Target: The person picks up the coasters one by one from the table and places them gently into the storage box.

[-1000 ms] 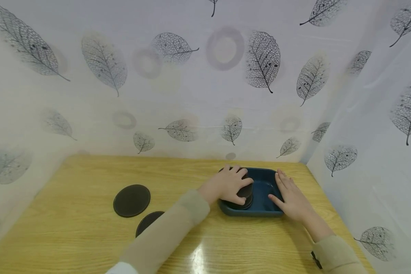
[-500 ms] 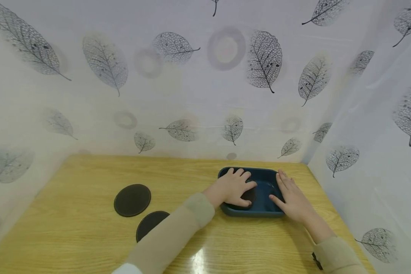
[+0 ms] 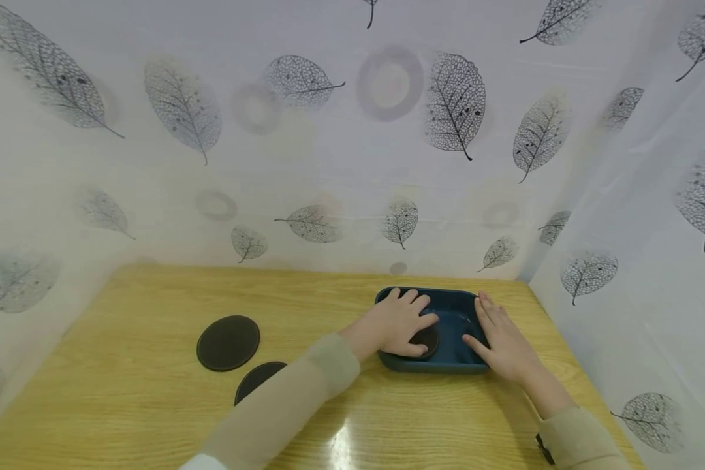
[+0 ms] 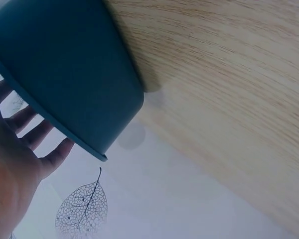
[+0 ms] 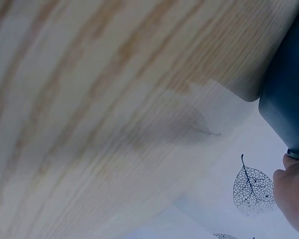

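Note:
A dark blue rectangular box sits toward the right of the wooden table. My left hand reaches into its left side, fingers spread above a round black coaster. The hand covers part of that coaster, and whether others lie beneath cannot be seen. At the box's right end rests my right hand, its fingers straight along the rim and the thumb inside. From the left wrist, the box wall shows with the left hand beyond its rim. In the right wrist view, the right hand touches the rim.
Two more round black coasters lie left of the box: one coaster in full view, another coaster partly under the left sleeve. A white leaf-patterned curtain rises behind and to the right of the wooden table.
My left hand, which gripped a tilted black coaster over the box's left side, has lowered it and loosened its fingers; the coaster now lies flatter inside. The right hand stays put.

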A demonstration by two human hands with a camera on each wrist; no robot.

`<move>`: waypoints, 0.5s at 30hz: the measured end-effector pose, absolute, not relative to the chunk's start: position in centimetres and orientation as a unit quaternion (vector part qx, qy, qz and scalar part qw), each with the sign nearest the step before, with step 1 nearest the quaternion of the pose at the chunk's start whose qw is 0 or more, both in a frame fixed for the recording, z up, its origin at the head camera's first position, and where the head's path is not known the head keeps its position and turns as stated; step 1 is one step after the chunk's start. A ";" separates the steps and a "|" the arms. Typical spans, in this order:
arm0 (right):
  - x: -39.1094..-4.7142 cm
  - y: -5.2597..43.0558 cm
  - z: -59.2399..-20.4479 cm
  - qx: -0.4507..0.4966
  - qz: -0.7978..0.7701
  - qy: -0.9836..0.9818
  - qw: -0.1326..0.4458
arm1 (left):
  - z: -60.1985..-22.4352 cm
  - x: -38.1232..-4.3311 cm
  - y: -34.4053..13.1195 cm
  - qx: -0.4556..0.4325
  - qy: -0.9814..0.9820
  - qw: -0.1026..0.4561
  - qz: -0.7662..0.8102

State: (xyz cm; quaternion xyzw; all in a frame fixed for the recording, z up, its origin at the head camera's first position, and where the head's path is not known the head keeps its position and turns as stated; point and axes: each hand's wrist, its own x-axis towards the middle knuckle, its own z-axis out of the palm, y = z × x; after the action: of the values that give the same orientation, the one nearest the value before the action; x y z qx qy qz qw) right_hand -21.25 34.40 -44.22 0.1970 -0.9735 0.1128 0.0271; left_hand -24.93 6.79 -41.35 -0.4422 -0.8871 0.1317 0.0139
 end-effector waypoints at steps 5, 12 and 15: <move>-21.2 34.4 -44.2 0.197 0.116 -0.973 0.028 | -41.0 -24.1 5.7 -0.449 -0.883 0.033 0.131; -21.1 34.5 -44.2 0.195 0.119 -0.973 0.026 | -40.8 -23.0 3.7 -0.454 -0.880 0.057 0.125; -21.1 34.5 -44.2 0.197 0.119 -0.973 0.025 | -40.8 -22.6 2.7 -0.456 -0.880 0.063 0.117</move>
State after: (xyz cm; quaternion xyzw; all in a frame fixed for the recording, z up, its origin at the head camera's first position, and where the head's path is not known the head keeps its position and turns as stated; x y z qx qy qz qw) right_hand -21.14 34.48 -44.24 0.1967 -0.9728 0.1193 0.0252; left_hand -22.61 2.74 -40.76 -0.4561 -0.8799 0.1175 0.0632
